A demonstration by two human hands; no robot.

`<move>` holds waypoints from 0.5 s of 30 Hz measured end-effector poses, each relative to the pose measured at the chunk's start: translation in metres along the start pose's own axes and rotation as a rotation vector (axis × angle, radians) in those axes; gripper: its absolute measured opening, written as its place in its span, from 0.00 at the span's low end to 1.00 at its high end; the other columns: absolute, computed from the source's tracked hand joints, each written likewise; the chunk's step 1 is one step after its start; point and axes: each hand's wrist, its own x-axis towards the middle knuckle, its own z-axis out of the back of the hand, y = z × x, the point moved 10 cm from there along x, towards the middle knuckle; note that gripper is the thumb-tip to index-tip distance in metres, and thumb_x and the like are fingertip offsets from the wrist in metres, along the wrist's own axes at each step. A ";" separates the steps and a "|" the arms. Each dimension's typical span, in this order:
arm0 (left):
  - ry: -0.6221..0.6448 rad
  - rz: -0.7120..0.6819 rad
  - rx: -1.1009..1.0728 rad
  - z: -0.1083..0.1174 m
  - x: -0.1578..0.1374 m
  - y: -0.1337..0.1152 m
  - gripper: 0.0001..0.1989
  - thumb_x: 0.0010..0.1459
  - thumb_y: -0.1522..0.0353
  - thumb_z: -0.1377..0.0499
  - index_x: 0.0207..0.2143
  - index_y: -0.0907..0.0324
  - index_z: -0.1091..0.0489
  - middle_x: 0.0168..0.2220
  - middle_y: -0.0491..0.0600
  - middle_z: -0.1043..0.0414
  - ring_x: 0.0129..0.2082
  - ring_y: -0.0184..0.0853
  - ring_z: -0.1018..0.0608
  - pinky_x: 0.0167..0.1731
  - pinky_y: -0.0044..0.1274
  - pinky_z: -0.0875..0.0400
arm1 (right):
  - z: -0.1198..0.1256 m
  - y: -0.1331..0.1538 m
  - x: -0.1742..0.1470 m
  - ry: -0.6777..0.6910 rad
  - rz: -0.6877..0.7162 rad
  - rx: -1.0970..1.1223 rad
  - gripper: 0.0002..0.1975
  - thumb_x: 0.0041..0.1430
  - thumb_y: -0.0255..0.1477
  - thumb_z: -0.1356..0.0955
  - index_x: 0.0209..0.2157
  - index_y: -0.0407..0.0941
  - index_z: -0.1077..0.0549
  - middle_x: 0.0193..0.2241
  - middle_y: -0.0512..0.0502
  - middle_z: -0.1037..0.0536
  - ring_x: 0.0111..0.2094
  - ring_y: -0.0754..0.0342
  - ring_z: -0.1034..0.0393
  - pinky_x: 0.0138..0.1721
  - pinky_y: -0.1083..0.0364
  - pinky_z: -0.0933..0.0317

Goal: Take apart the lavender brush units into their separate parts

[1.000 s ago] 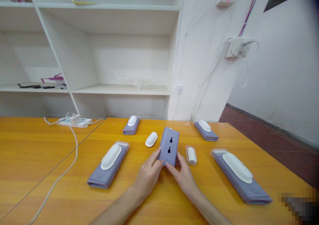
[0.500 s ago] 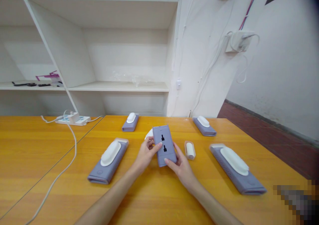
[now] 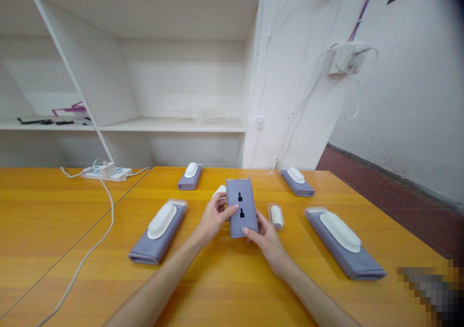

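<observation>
Both hands hold a purple-grey flat case, raised above the table with its flat side facing me. Two black T-shaped marks or slots show on that side. My left hand grips the left edge, thumb on the face beside the lower black mark. At the lower right corner, my right hand pinches the case, thumb near the bottom edge. A white rounded part shows partly behind my left fingers; whether it is fixed to the case I cannot tell. Just right of my right hand lies a small clear-and-white piece.
Similar purple-grey cases with white oval parts lie around: near left, near right, far left and far right. A power strip and white cable are on the left. White shelves stand behind the wooden table.
The held case has turned more upright and shifted slightly right and up, with both hands still on it. The cases lying on the table stay where they were.
</observation>
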 end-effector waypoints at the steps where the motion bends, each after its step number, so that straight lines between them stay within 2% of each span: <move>1: -0.002 0.009 -0.004 0.000 0.000 0.001 0.26 0.48 0.59 0.35 0.46 0.60 0.37 0.43 0.55 0.27 0.41 0.39 0.24 0.39 0.28 0.29 | -0.001 0.002 0.000 0.008 0.014 0.011 0.28 0.49 0.33 0.29 0.53 0.46 0.35 0.51 0.44 0.28 0.50 0.46 0.33 0.46 0.50 0.35; 3: -0.012 0.035 -0.020 0.000 -0.001 0.006 0.26 0.47 0.59 0.35 0.45 0.60 0.37 0.43 0.55 0.27 0.40 0.38 0.23 0.37 0.27 0.28 | 0.000 0.003 0.000 0.009 0.031 0.027 0.26 0.49 0.32 0.28 0.51 0.46 0.34 0.50 0.44 0.28 0.51 0.46 0.33 0.50 0.48 0.38; 7: -0.043 0.051 -0.067 0.001 -0.002 0.015 0.27 0.47 0.58 0.35 0.46 0.60 0.38 0.43 0.55 0.27 0.40 0.39 0.23 0.33 0.26 0.28 | 0.006 -0.001 0.002 -0.025 0.019 -0.005 0.25 0.48 0.32 0.28 0.49 0.44 0.32 0.46 0.43 0.25 0.46 0.46 0.31 0.47 0.49 0.36; 15: -0.070 0.045 -0.088 0.000 -0.002 0.016 0.26 0.47 0.57 0.35 0.45 0.62 0.37 0.42 0.55 0.26 0.38 0.38 0.23 0.35 0.26 0.28 | 0.005 0.005 0.000 -0.084 -0.026 -0.034 0.24 0.45 0.31 0.28 0.46 0.44 0.30 0.43 0.44 0.23 0.43 0.47 0.29 0.44 0.50 0.35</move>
